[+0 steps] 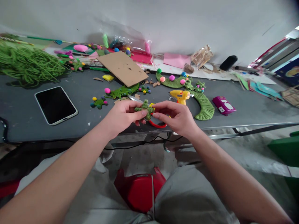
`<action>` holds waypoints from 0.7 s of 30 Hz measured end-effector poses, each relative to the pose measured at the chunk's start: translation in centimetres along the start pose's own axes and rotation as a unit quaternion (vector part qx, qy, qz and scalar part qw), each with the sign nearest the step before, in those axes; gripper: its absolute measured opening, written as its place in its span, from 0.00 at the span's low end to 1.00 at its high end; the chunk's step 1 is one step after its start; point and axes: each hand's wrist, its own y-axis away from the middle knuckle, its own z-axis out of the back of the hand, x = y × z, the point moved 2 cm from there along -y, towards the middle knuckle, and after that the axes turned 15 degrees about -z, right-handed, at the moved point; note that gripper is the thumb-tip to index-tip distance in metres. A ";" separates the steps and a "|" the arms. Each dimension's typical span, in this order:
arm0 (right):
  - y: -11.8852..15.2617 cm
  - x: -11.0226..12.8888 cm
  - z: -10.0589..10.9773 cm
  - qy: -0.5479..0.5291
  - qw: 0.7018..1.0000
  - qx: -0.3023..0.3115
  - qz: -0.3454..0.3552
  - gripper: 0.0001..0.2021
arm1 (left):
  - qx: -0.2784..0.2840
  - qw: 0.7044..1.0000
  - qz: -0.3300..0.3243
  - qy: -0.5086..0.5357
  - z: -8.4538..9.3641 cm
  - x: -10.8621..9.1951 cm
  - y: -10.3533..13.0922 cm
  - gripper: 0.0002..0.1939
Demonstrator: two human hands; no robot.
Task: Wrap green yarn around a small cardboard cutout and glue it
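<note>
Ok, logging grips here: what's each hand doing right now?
Left hand: closed, holding the green yarn-wrapped star.
Right hand: at the star's edge; whether it's gripping cannot be told.

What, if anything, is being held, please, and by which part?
A green yarn-wrapped star: the left hand pinches its lower left part; the right hand is at its right point, grip unclear.

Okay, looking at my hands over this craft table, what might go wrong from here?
Your left hand, gripping the green star, is near the scissors' blade: a finger might get nicked. The glue gun points toward the lower green crescent; if hot, which I can't tell, it could scorch it.
</note>
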 end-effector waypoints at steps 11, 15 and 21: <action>0.0 0.4 -0.1 -0.004 0.997 -0.023 0.069 0.05 | 0.013 0.998 0.027 0.056 0.0 0.1 0.3 0.14; -0.2 0.1 -0.3 -0.055 0.998 0.011 0.027 0.07 | 0.015 0.997 0.040 0.067 0.0 0.1 0.6 0.12; -0.3 -0.2 -0.5 -0.131 0.988 0.063 -0.048 0.13 | 0.023 0.996 0.044 0.077 -0.3 -0.1 0.9 0.10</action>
